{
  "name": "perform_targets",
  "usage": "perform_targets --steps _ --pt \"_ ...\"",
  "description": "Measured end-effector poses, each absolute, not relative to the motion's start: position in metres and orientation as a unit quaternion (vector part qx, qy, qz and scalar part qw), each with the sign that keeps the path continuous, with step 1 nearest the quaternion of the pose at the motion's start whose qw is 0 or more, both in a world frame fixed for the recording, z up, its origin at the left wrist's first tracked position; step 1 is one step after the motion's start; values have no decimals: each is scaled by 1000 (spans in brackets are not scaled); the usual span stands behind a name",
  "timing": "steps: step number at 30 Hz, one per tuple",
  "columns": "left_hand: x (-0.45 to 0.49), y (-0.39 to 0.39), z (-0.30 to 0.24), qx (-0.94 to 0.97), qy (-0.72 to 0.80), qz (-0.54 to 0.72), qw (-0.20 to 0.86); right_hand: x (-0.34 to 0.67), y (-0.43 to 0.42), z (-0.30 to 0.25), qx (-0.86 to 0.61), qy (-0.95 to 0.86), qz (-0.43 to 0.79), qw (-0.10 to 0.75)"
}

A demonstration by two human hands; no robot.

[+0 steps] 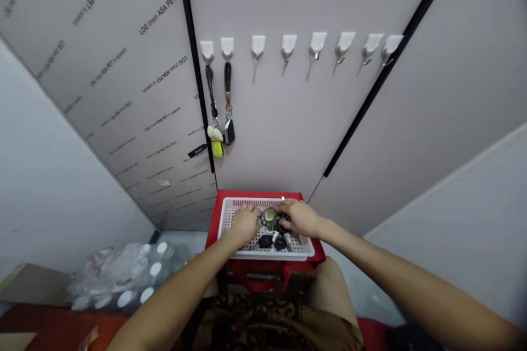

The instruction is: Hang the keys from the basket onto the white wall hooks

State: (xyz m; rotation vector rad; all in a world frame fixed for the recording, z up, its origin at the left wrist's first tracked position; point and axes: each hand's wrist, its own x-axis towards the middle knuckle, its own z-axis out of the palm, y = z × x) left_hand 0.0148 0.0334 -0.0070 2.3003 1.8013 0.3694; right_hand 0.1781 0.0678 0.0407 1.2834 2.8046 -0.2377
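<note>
A white perforated plastic basket (304, 249) rests on a red stand (214, 219) against the wall. It holds a heap of keys and keyrings (274, 230), with black fobs and a round brassy piece. My left hand (244, 222) lies in the basket's left half, fingers curled down onto the heap's edge. My right hand (300, 216) reaches in from the right and is bent over the keys. What either hand grips is hidden. Above, two keyrings (220, 131) hang from the two leftmost hooks of a row of white wall hooks (288, 46).
The remaining hooks in the row are bare. A pack of plastic-wrapped bottles (123, 277) lies on the floor at left, beside a cardboard edge (24, 279). Grey wall panels with black seams rise ahead. My patterned lap (263, 323) fills the bottom.
</note>
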Motion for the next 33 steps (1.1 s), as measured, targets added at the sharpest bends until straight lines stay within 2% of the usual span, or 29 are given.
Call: perform_targets --steps 4,7,11,13,18,20,26,33 --pt "4 38 -3 754 636 119 111 175 65 37 388 920 -59 7" --pt "-4 43 4 712 644 180 214 166 65 36 359 927 -108 -34" --pt "-4 47 22 683 589 281 328 147 66 33 350 910 -178 -135" --pt "-4 49 34 680 554 320 358 139 68 31 356 883 -247 -182" --pt "-12 50 63 657 524 375 392 130 73 38 315 745 -538 -238" --pt "-16 50 73 659 525 389 372 129 72 49 318 698 -586 -262" --pt "-24 48 94 701 528 422 227 123 82 97 341 680 -557 -333" --pt "-16 59 130 689 508 483 184 110 102 171 342 749 -415 -387"
